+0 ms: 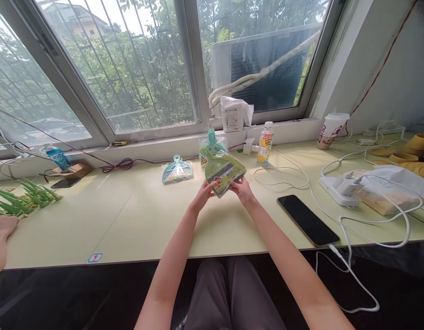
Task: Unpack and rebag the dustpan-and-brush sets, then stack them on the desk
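Note:
A green mini dustpan set point(221, 166) in clear wrap, with a printed label across it, is held up over the table between my two hands. My left hand point(205, 193) grips its lower left edge, and my right hand point(243, 190) has the lower right edge. Both sets of fingers are closed on it. Just behind it, partly hidden, a teal wrapped dustpan set point(212, 137) leans near the window sill. To the left, another wrapped teal dustpan set point(177, 170) lies on the table point(146, 220).
Another person's hand point(2, 227) rests at far left by green plant stalks point(24, 198). A bottle point(265, 143) and a white cup point(333, 130) stand toward the back right. A phone point(308, 220) on a cable and a power strip point(340, 190) occupy the right side.

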`<act>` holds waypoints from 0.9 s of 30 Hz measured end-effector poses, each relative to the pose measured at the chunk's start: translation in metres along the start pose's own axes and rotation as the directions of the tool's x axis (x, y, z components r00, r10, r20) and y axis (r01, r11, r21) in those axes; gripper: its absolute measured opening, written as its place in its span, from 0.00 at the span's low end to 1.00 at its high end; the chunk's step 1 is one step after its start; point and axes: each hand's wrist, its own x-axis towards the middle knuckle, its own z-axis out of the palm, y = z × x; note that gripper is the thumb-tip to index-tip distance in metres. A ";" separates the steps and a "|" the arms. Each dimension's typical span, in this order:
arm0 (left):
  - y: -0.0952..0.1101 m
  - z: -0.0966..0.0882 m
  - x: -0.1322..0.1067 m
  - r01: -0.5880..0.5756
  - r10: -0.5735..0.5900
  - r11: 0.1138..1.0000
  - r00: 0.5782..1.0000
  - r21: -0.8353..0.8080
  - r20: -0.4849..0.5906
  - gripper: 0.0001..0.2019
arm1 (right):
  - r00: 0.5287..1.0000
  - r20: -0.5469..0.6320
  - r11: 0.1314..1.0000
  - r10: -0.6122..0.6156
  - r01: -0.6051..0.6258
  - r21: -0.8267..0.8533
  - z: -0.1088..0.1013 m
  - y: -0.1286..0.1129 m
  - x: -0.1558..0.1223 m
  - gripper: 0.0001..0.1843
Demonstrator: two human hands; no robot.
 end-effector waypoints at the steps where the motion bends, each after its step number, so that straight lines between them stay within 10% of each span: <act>1: 0.000 0.000 0.000 0.005 -0.005 1.000 1.000 0.005 -0.002 0.26 | 1.000 0.002 1.000 0.004 -0.004 -0.004 0.000 0.000 0.000 0.33; 15: -0.017 -0.023 0.013 0.069 -0.065 0.998 0.976 0.010 -0.209 0.27 | 0.981 0.005 0.971 0.195 -0.192 -0.145 -0.007 -0.005 0.002 0.09; 19: -0.008 -0.041 0.011 0.096 -0.131 0.987 0.946 -0.130 -0.297 0.26 | 0.989 -0.135 0.929 -0.052 -0.002 -0.369 -0.016 -0.005 0.002 0.05; 23: -0.005 -0.055 0.010 0.116 -0.199 0.964 0.913 -0.240 -0.357 0.18 | 0.882 0.117 0.565 -0.456 0.389 -0.728 -0.011 -0.006 -0.005 0.25; 27: -0.009 -0.061 0.011 0.132 -0.224 0.957 0.902 -0.257 -0.368 0.14 | 0.796 0.360 0.229 -0.486 0.514 -0.827 -0.007 -0.006 -0.006 0.25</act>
